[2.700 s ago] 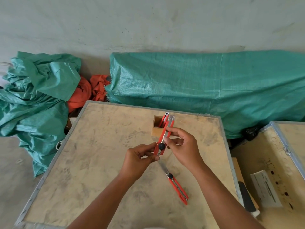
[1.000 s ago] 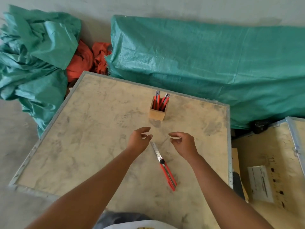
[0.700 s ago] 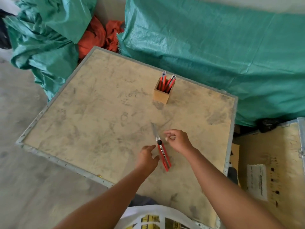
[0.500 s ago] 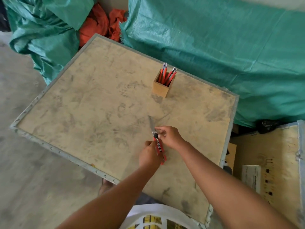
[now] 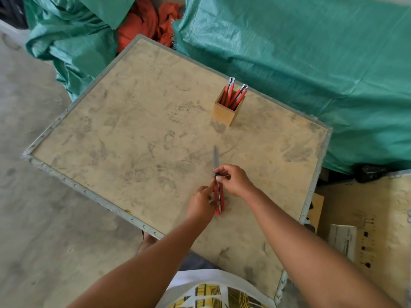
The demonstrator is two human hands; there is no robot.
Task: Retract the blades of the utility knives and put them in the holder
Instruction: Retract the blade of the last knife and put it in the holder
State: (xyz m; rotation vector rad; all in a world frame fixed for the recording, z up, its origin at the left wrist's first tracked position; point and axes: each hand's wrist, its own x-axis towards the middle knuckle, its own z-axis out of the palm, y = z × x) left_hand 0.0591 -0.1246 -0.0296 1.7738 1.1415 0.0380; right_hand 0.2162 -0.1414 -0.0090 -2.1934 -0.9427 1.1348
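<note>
A red utility knife [image 5: 219, 200] lies near the middle of the wooden board [image 5: 138, 138], its grey blade [image 5: 215, 156] sticking out toward the far side. My left hand [image 5: 201, 202] grips the red handle from the left. My right hand [image 5: 233, 180] pinches the black slider knob at the top of the handle. A small square wooden holder [image 5: 224, 113] stands farther back with several red knives [image 5: 233, 94] upright in it.
The board has a grey metal rim [image 5: 73, 185]. Green tarpaulin [image 5: 300, 63] lies behind and to the left, with orange cloth [image 5: 146, 25] between. A second board with a white label [image 5: 342, 238] sits at the right. Concrete floor is on the left.
My hands were apart over the lying knife; both have now closed on it, left on the handle, right on the slider. The view has tilted down.
</note>
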